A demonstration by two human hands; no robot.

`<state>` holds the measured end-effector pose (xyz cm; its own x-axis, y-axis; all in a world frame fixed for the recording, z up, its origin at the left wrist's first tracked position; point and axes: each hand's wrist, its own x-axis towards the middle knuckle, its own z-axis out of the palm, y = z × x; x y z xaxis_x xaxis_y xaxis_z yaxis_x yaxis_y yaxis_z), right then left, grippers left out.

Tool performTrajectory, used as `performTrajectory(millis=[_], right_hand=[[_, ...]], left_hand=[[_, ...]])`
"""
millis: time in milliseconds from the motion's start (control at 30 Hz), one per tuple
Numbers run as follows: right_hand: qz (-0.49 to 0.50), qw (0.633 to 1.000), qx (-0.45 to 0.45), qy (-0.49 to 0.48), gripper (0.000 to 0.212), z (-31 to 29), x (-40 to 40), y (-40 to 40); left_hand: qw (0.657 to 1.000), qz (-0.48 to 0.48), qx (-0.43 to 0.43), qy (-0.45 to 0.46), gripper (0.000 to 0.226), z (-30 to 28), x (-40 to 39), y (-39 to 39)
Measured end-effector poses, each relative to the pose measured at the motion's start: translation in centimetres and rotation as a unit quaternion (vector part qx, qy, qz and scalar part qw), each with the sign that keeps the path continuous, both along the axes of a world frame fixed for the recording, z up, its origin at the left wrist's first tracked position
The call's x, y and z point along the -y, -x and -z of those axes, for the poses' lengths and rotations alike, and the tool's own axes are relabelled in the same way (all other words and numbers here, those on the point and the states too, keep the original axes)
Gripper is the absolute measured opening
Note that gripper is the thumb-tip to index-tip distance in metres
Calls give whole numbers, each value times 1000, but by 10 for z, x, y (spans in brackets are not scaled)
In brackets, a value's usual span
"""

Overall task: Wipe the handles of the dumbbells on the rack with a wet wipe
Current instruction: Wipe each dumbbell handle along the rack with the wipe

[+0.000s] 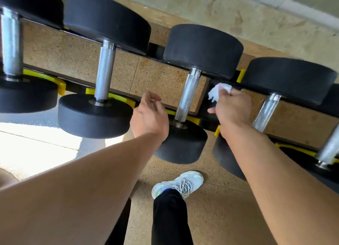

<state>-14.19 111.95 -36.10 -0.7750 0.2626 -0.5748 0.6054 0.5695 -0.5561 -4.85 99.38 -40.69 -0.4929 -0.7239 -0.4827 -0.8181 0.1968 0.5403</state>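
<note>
We are standing over a black metal rack with yellow plastic cradles (194, 119), where black rubber-headed dumbbells are lying in a row with their knurled chrome handles pointing toward us. Our right hand (232, 107) is clutching a crumpled white wet wipe (219, 91), fingers curled round it, so that the wipe is sticking out above the knuckles. That hand is hovering in the gap between two handles: the knurled chrome handle of the middle dumbbell (187, 96) is lying just to its left, and the blurred shiny chrome handle of the next dumbbell (266, 110) just to its right. We cannot tell whether the wipe is touching either one. Our left hand (149, 114) is hanging loosely on the other side of the middle handle, fingers relaxed and holding nothing, close to the near black rubber head (183, 145). Below, a white laced sneaker (178, 185) and a black trouser leg (169, 217) are showing on the speckled tan floor (220, 217).
</note>
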Motion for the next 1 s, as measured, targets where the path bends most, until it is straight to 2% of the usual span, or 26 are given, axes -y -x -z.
performTrajectory(millis=[67,133,200,300,367,433,467,533,600,633,700,767,867,900,967,1000], right_hand=[[74,995,-20,66,19,10,26,9],[61,996,-30,58,21,19,52,8],[-47,997,-54,-31,23,17,57,-5],[-275,949,-53,-142,39,-5,31,-35],[-397,898,2,-192,40,-12,20,-51],[-459,862,104,-187,23,-15,15,-52],[-451,866,156,-152,16,-17,13,-44],[-297,927,226,-43,20,-19,9,-22],[-77,980,183,10,24,-14,9,-1],[-15,991,133,15,22,-11,12,4],[3,998,55,43,18,-3,27,3],[-82,996,6,42,21,2,39,-8],[-269,960,-29,-71,35,2,25,-30],[-343,934,-11,-96,31,-1,16,-37],[-505,850,49,-140,16,-9,-2,-45],[-559,813,66,-151,16,-13,-8,-45]], left_hand=[[1000,3,-3,-1,20,-1,0,1],[1000,8,1,0,20,-2,0,2],[1000,12,7,4,20,-3,0,3],[1000,10,7,4,20,-3,0,3],[1000,7,7,10,21,-2,1,3],[1000,5,6,14,21,-3,0,2],[1000,4,5,14,21,-4,-1,3],[1000,5,4,10,21,-5,-1,2],[1000,1,1,7,21,-5,-1,2],[1000,0,1,7,21,-5,-1,2],[1000,0,4,6,21,-4,-1,2],[1000,2,11,5,21,-4,-1,3],[1000,1,7,5,21,-3,0,2],[1000,1,5,5,21,-4,0,2],[1000,4,5,7,21,-5,0,3],[1000,5,6,6,21,-5,-1,3]])
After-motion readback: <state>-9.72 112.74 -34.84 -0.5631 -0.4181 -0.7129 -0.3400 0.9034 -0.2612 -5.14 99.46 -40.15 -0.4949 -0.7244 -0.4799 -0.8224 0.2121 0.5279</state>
